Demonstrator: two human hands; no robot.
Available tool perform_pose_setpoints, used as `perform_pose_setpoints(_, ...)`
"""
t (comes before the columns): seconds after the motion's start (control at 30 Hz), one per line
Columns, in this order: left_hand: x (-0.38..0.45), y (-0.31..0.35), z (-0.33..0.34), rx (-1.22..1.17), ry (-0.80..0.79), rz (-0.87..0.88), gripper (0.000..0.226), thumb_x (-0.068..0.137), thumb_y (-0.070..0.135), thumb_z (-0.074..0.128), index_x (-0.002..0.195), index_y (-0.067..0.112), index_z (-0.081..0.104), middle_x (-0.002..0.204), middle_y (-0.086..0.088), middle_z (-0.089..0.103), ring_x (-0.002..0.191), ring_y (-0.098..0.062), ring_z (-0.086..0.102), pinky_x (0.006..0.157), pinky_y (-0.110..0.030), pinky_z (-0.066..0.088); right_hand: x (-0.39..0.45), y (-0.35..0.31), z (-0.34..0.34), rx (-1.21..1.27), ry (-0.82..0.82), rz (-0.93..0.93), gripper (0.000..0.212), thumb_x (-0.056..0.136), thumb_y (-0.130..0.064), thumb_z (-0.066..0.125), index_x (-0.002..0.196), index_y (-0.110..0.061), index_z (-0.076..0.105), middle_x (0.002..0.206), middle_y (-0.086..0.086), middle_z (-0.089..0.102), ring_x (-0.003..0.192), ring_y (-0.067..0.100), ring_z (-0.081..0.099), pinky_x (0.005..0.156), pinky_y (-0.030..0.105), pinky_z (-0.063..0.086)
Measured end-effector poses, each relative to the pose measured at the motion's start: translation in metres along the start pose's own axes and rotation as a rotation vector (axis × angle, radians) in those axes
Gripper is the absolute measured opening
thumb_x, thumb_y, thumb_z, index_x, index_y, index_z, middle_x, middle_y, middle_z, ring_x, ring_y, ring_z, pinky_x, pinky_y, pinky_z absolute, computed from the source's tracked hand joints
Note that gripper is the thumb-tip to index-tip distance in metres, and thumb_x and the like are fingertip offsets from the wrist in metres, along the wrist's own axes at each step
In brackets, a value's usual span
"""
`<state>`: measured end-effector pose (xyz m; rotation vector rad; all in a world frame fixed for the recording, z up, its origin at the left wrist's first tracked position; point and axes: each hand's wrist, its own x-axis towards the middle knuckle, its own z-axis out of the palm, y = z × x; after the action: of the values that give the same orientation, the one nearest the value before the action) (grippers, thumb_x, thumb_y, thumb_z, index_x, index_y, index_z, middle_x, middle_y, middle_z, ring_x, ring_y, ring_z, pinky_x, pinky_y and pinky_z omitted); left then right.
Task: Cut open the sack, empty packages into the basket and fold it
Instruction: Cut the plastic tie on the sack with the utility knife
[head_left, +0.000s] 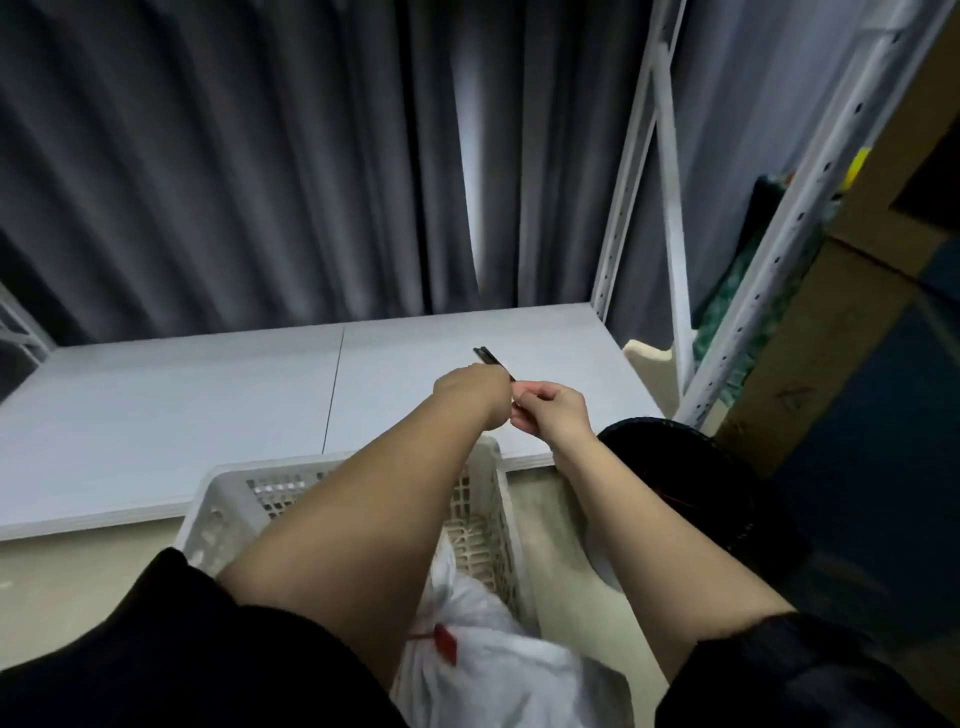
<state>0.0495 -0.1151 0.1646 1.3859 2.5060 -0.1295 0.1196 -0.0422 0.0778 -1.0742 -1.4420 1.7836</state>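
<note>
Both my hands closed on a thin dark cutter (492, 360).
My left hand (470, 387) and right hand (551, 408) pinch it above the pale surface (208, 395); grey curtains (234, 156) hang beyond.

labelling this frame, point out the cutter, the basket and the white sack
cutter (488, 356): head view, dark tip past the left hand
basket (236, 486): head view, far rim's left corner
white sack (483, 613): head view, bunched top by the red tie

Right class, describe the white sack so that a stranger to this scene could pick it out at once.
Find the pale table before the grey curtain; against its near edge stands a white lattice basket. The white sack sits in the basket's near end, between the person's forearms. It alone is soft and crumpled, and a red tie closes it.
</note>
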Motion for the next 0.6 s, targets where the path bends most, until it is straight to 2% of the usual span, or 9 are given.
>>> perform_pose_setpoints(0.1, -0.029, -0.010, -0.013, -0.449, -0.009, -0.052, 0.028, 0.093, 0.005, 0.037, 0.110, -0.001, 0.059, 0.100, -0.013, 0.062, 0.089, -0.028, 0.059, 0.072, -0.031, 0.041, -0.041, -0.027, 0.014, 0.053, -0.021, -0.055, 0.017, 0.091, 0.000, 0.056, 0.103, 0.003, 0.067, 0.094, 0.012, 0.066, 0.067, 0.013, 0.064, 0.063, 0.015, 0.056)
perform_pose_setpoints(0.17, -0.048, -0.016, -0.021, -0.793, -0.003, -0.066, 0.022, 0.093, 0.004, 0.038, 0.093, 0.001, 0.059, 0.097, -0.017, 0.066, 0.085, -0.028, 0.063, 0.072, -0.032, 0.046, -0.069, -0.044, 0.022, 0.064, -0.033, -0.092, 0.015, 0.092, 0.000, 0.055, 0.101, 0.000, 0.067, 0.088, 0.014, 0.065, 0.066, 0.014, 0.065, 0.065, 0.017, 0.058)
perform_pose_setpoints(0.2, -0.058, -0.020, -0.023, -0.952, 0.016, -0.076, 0.021, 0.094, 0.004, 0.038, 0.085, 0.003, 0.057, 0.091, -0.016, 0.065, 0.078, -0.026, 0.062, 0.068, -0.029, 0.047, -0.082, -0.050, 0.026, 0.073, -0.038, -0.109, 0.011, 0.092, -0.001, 0.056, 0.099, -0.003, 0.064, 0.083, 0.014, 0.065, 0.064, 0.013, 0.066, 0.066, 0.018, 0.058)
perform_pose_setpoints(0.27, -0.077, -0.025, -0.029, -1.202, 0.062, -0.105, 0.018, 0.094, 0.007, 0.042, 0.086, 0.005, 0.058, 0.084, -0.015, 0.059, 0.066, -0.023, 0.055, 0.059, -0.024, 0.043, -0.106, -0.063, 0.032, 0.086, -0.043, -0.144, 0.014, 0.092, -0.003, 0.057, 0.103, -0.009, 0.052, 0.076, 0.011, 0.064, 0.057, 0.009, 0.066, 0.064, 0.020, 0.058)
perform_pose_setpoints(0.33, -0.102, -0.029, -0.032, -1.343, 0.091, -0.100, 0.013, 0.092, 0.007, 0.044, 0.088, 0.006, 0.057, 0.080, -0.014, 0.055, 0.058, -0.020, 0.050, 0.055, -0.023, 0.041, -0.130, -0.072, 0.037, 0.076, -0.059, -0.168, 0.026, 0.092, -0.003, 0.057, 0.108, -0.012, 0.039, 0.079, 0.011, 0.062, 0.051, 0.005, 0.065, 0.060, 0.020, 0.057)
perform_pose_setpoints(0.4, -0.124, -0.035, -0.031, -1.401, 0.125, -0.046, 0.018, 0.090, 0.004, 0.044, 0.075, 0.007, 0.053, 0.072, -0.012, 0.051, 0.055, -0.021, 0.048, 0.057, -0.024, 0.043, -0.154, -0.077, 0.041, 0.057, -0.087, -0.181, 0.030, 0.092, -0.002, 0.057, 0.113, -0.011, 0.037, 0.085, 0.014, 0.059, 0.051, 0.004, 0.065, 0.058, 0.019, 0.057)
perform_pose_setpoints(0.5, -0.149, -0.048, -0.018, -1.462, 0.165, 0.004, 0.024, 0.090, 0.006, 0.045, 0.069, 0.011, 0.054, 0.074, -0.011, 0.053, 0.074, -0.025, 0.053, 0.065, -0.029, 0.045, -0.190, -0.077, 0.048, 0.024, -0.156, -0.152, 0.033, 0.092, 0.000, 0.056, 0.122, -0.003, 0.043, 0.078, 0.009, 0.055, 0.054, 0.007, 0.064, 0.058, 0.018, 0.057)
perform_pose_setpoints(0.6, -0.174, -0.060, -0.006, -1.607, 0.184, -0.002, 0.025, 0.098, 0.013, 0.041, 0.080, 0.013, 0.058, 0.082, -0.009, 0.061, 0.071, -0.024, 0.058, 0.050, -0.019, 0.045, -0.227, -0.068, 0.058, 0.036, -0.272, -0.092, 0.028, 0.092, 0.003, 0.054, 0.120, -0.003, 0.050, 0.071, 0.005, 0.057, 0.051, 0.003, 0.064, 0.057, 0.016, 0.056)
